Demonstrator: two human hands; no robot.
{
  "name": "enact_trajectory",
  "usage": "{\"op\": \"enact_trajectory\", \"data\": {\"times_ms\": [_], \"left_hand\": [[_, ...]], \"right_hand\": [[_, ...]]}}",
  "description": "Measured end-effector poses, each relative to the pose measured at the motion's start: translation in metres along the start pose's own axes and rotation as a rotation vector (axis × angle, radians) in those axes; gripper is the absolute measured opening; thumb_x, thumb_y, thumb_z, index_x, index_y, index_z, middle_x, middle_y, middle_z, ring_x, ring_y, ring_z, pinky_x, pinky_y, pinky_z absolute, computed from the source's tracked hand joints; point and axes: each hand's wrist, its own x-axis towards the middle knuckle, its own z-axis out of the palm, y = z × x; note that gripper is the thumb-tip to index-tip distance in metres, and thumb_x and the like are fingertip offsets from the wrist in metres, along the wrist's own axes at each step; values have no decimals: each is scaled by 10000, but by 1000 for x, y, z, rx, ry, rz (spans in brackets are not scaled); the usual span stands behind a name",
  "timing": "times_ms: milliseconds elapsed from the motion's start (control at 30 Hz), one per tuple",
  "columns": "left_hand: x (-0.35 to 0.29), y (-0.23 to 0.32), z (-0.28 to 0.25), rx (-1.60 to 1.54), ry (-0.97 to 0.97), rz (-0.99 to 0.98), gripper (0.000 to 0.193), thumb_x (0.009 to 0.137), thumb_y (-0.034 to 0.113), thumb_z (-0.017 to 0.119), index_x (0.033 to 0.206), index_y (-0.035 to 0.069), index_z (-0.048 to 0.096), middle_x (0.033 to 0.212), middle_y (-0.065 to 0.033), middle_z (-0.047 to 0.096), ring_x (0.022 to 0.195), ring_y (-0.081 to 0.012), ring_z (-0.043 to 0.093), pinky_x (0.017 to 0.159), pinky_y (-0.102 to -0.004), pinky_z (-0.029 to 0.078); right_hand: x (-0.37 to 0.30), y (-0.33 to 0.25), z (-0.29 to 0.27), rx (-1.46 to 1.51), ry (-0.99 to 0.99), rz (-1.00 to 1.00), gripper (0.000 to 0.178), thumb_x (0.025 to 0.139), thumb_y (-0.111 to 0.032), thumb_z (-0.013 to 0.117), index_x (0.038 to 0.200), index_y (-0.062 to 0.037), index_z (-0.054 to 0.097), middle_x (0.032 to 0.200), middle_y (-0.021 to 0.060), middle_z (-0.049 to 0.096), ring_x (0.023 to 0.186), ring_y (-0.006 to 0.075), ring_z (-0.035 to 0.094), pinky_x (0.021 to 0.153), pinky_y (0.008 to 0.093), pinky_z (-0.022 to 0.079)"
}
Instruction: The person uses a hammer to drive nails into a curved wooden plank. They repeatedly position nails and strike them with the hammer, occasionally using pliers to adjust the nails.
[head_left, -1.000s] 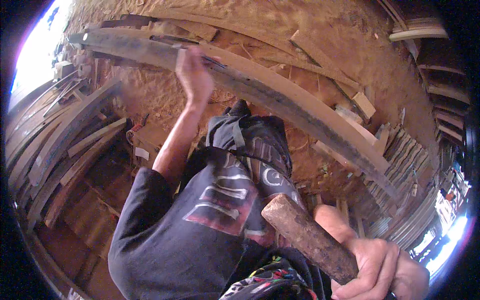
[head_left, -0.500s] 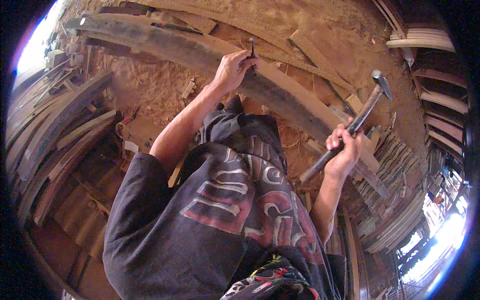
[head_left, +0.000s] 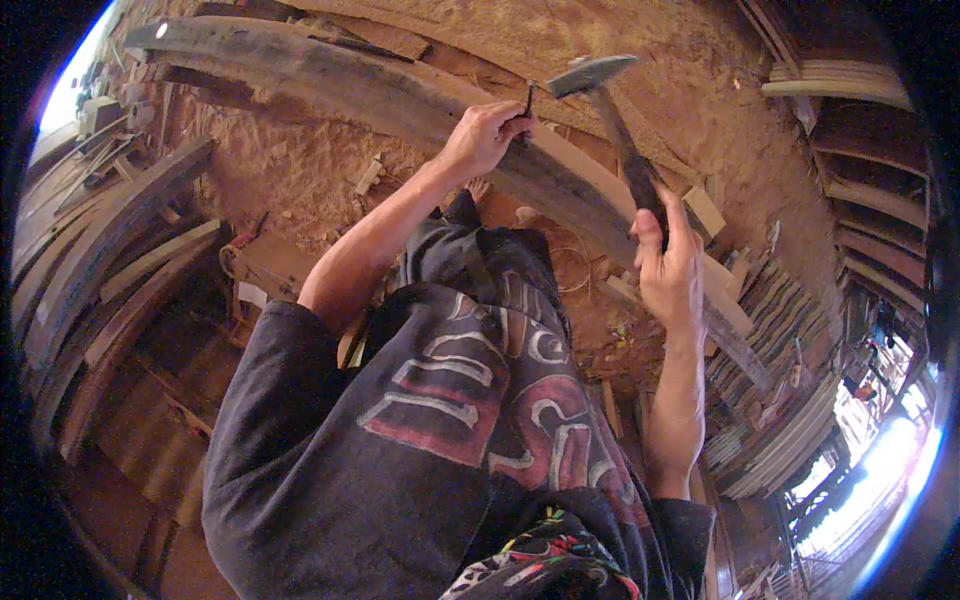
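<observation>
My left hand (head_left: pixel 484 138) is closed round a short dark metal rod (head_left: pixel 530 98) with a wider flat head. The rod stands roughly upright at the long curved timber (head_left: pixel 380 95); its lower end is hidden by my fingers and the timber's edge. My right hand (head_left: pixel 668 255) grips a hammer (head_left: pixel 628 150) by its dark handle. The steel hammer head is just to the right of the rod's top, with a small gap showing between them. Along its near face the timber is dark and weathered, while its top is paler brown.
A slim dark tool (head_left: pixel 365 47) lies on the timber's far left part. Curved planks (head_left: pixel 120 250) are piled at the left. Stacked thin boards (head_left: pixel 780 320) stand at the right. A small wood block (head_left: pixel 370 174) rests on the brown ground, near my bare foot (head_left: pixel 478 187).
The hammer has swung left and forward, its head now close to the rod. My right hand has turned and moved slightly. My left hand and the rod sit a little further right in view.
</observation>
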Motion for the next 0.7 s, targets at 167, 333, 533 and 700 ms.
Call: {"op": "enact_trajectory", "data": {"times_ms": [167,333,533,700], "left_hand": [[-1,2,7,-4,32,67,96,891,58,641,963,-4,651,864,-190,683,811,-406,662,683,-435,528],[-3,9,9,-19,17,75,106,892,59,640,977,-4,647,905,-190,691,858,-391,672,710,-431,537],[-3,14,7,-4,2,43,106,887,53,642,977,-2,643,905,-189,685,861,-395,666,718,-437,536],[-3,13,11,7,7,80,107,889,74,642,970,4,649,885,-182,677,858,-406,652,712,-441,532]], "right_hand": [[21,-20,-7,-113,184,-340,368,1009,-285,538,1296,-54,545,1140,236,661,1021,454,632,837,470,515],[27,-19,-11,-282,91,-261,361,1003,-261,550,1318,-85,550,1102,231,673,1021,443,637,823,456,525],[25,-39,-24,-117,324,-392,405,1011,-287,543,1320,-26,560,1098,252,672,994,422,664,831,435,525],[24,-24,-27,-443,38,-295,393,1011,-318,519,1327,-87,548,1060,234,679,937,458,652,748,512,529]]}}
